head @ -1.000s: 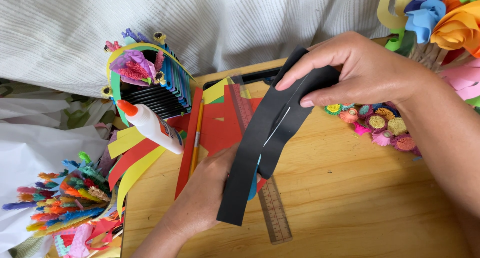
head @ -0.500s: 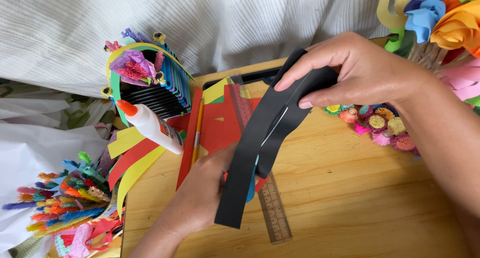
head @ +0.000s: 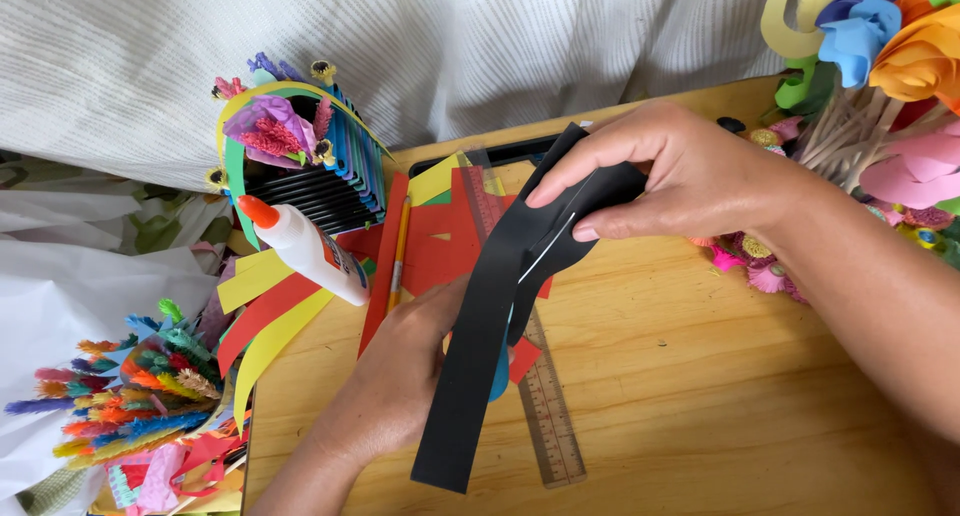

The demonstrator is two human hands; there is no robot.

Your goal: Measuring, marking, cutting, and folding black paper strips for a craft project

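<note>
My right hand [head: 690, 176] pinches the upper end of a long black paper strip [head: 465, 396] above the wooden table [head: 700, 396]. The strip hangs down toward me and has a narrow slit along its upper part. My left hand [head: 395, 376] reaches under the strip from the left, its fingers hidden behind the paper. A blue handle [head: 498, 376], seemingly of scissors, shows past the strip's right edge at my left hand; the blades are hidden.
A clear ruler [head: 550, 416] lies under the strip. Red paper [head: 440, 251], a pencil [head: 400, 251], yellow strips [head: 270, 336] and a white glue bottle [head: 305, 246] lie left. A paper basket [head: 300, 146], fringed flowers [head: 130, 386] and big paper flowers [head: 880, 36] stand around.
The strip's lower end has swung slightly left and my left hand has shifted a little with it. My right hand keeps its hold in the same place.
</note>
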